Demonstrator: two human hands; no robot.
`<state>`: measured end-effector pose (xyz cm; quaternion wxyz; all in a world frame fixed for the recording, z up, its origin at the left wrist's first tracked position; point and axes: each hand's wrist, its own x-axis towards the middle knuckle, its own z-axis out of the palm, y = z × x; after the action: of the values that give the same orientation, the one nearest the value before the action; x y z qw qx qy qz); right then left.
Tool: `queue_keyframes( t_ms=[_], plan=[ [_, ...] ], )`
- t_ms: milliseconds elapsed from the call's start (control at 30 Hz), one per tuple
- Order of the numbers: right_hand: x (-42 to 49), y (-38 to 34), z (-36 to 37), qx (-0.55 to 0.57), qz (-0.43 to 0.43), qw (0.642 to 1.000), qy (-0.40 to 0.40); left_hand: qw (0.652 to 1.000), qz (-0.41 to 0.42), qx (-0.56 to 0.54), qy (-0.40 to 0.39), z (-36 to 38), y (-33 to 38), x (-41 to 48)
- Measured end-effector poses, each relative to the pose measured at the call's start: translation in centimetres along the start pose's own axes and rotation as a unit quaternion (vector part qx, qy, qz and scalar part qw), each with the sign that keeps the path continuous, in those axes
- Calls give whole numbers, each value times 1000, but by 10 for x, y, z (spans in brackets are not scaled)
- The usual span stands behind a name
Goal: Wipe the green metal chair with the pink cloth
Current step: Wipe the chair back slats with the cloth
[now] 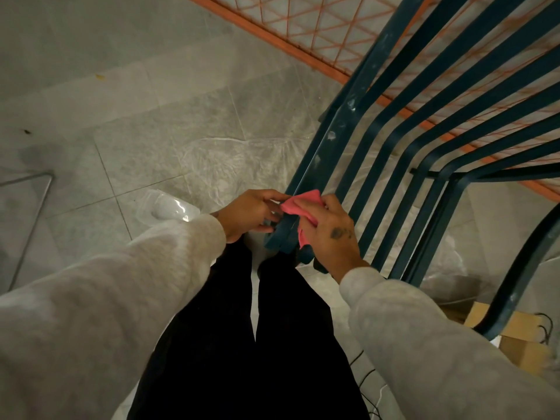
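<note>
Both hands are working close together at the near end of the outer bar of the green metal chair, low in the head view. The right hand is gripping the pink cloth, which is bunched and wrapped over that bar, with a tail hanging below the palm. The left hand is curling in from the other side, its thumb touching the cloth's edge. Whether it is pinching cloth or steadying the bar cannot be told, as the fingers are overlapping there. The chair is standing to the right of the person's legs on the tiled floor, its slats running up towards an orange mesh panel. Pale specks are showing along the outer bar. Judgement: the cloth is soft, light and prone to sliding off narrow metal, so it is best kept folded round the bar, thumb opposing fingers. The chair is rigid and likely fairly heavy, and the bar end is offering the firmest steadying hold.
</note>
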<state>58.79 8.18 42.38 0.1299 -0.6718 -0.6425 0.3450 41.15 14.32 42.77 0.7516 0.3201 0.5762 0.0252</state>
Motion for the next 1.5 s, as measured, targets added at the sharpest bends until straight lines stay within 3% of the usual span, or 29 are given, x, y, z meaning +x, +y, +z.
queue_keyframes(
  t_ms=[100,300,500,900,1167,1367,1500],
  plan=[
    [-13,-5,6,-14,-15,1000,-12,1000,-3,-2,0,1,1,0],
    [-38,-1,14,-13,-43,990,-135,1000,7,12,9,2,2,3],
    [-16,9,5,-26,-65,989,-129,999,15,26,16,0,3,10],
    [18,13,-11,104,71,992,-29,992,85,59,65,6,21,23],
    [24,10,-38,131,78,987,-51,988,103,79,83,12,29,33],
    [75,1,-62,87,72,993,27,983,112,100,103,16,29,36],
    [87,1,-50,-1,84,996,5,984,110,106,95,16,31,35]
  ],
)
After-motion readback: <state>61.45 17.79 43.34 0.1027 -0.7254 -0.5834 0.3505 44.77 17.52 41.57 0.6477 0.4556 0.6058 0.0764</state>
